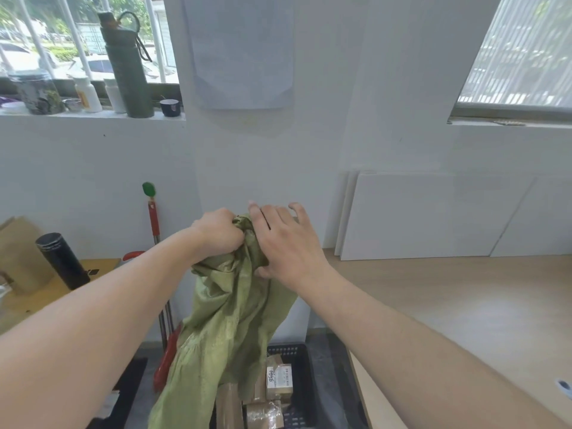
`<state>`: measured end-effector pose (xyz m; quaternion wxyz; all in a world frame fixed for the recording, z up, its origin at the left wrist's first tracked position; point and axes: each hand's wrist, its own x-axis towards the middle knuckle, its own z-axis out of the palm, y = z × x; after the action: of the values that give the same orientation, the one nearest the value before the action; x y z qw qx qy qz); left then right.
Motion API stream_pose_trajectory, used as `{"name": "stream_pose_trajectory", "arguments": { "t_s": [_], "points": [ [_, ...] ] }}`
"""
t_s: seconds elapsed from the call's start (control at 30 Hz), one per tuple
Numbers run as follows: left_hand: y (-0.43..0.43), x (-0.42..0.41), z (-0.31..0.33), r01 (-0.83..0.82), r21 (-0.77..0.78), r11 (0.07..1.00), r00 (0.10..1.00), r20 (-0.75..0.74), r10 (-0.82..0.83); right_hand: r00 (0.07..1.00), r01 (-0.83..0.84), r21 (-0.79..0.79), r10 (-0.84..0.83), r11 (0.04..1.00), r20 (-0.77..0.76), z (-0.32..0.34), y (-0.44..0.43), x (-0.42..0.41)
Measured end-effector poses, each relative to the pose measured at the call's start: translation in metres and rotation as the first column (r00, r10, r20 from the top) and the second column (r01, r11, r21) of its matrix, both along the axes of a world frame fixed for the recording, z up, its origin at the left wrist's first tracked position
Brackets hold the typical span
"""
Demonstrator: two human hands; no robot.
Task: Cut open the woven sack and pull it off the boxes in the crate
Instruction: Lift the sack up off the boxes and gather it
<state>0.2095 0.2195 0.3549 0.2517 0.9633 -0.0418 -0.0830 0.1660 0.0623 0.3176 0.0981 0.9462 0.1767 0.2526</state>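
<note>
A green woven sack (pixel 229 320) hangs bunched from chest height down to the floor. My left hand (pixel 218 232) is clenched on its gathered top. My right hand (pixel 283 243) presses against the same bunch from the right, thumb under the fabric and fingers spread over it. Below, a black plastic crate (pixel 301 382) stands on the floor with several taped cardboard boxes (pixel 278 383) showing in it. The sack's lower part still drapes over the crate's left side and hides the boxes there.
A wooden tabletop (pixel 464 305) runs along the right, with white panels (pixel 433 215) leaning on the wall behind it. A red-handled mop (pixel 153 224) stands left of the sack. A black flask (pixel 62 261) sits on a yellow surface at left.
</note>
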Motion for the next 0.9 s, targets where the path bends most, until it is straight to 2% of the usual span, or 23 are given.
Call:
{"name": "stream_pose_trajectory", "arguments": {
  "t_s": [0.1, 0.17, 0.27, 0.37, 0.5, 0.6, 0.67, 0.7, 0.8, 0.9],
  "points": [
    [-0.001, -0.007, 0.005, 0.027, -0.143, 0.989, 0.995, -0.093, -0.041, 0.996, 0.054, 0.037, -0.056, 0.998, 0.075, -0.001, 0.004, 0.004],
    [0.0, -0.013, 0.006, 0.068, -0.157, 0.985, 0.991, -0.107, -0.086, 0.992, 0.038, 0.066, -0.045, 0.997, 0.119, 0.001, 0.005, 0.008],
    [0.003, -0.014, 0.004, 0.177, -0.139, 0.974, 0.977, -0.093, -0.191, 0.994, 0.023, 0.072, -0.03, 0.997, 0.101, 0.005, 0.005, 0.011],
    [0.009, -0.015, 0.003, 0.288, -0.069, 0.955, 0.954, -0.059, -0.293, 0.998, 0.056, 0.08, -0.056, 0.995, -0.006, 0.013, 0.005, 0.008],
    [0.008, -0.027, 0.005, 0.343, 0.007, 0.939, 0.939, -0.019, -0.343, 0.971, 0.144, 0.16, -0.109, 0.976, -0.212, 0.015, 0.006, 0.008],
    [0.005, -0.032, 0.004, 0.346, 0.324, 0.88, 0.92, 0.068, -0.387, 0.941, 0.211, 0.24, -0.131, 0.948, -0.312, 0.017, 0.01, 0.007],
    [0.004, -0.036, -0.001, 0.266, 0.518, 0.813, 0.895, 0.182, -0.408, 0.913, 0.266, 0.289, -0.144, 0.92, -0.381, 0.019, 0.011, 0.005],
    [0.003, -0.038, -0.005, 0.215, 0.561, 0.799, 0.873, 0.256, -0.415, 0.897, 0.297, 0.315, -0.151, 0.901, -0.415, 0.02, 0.011, 0.004],
    [0.0, -0.043, -0.018, 0.118, 0.523, 0.844, 0.807, 0.444, -0.388, 0.861, 0.371, 0.397, -0.151, 0.839, -0.486, 0.024, 0.014, -0.001],
    [0.002, -0.044, -0.021, 0.137, 0.435, 0.89, 0.825, 0.447, -0.345, 0.828, 0.415, 0.443, -0.129, 0.794, -0.545, 0.026, 0.016, -0.007]
  ]
}}
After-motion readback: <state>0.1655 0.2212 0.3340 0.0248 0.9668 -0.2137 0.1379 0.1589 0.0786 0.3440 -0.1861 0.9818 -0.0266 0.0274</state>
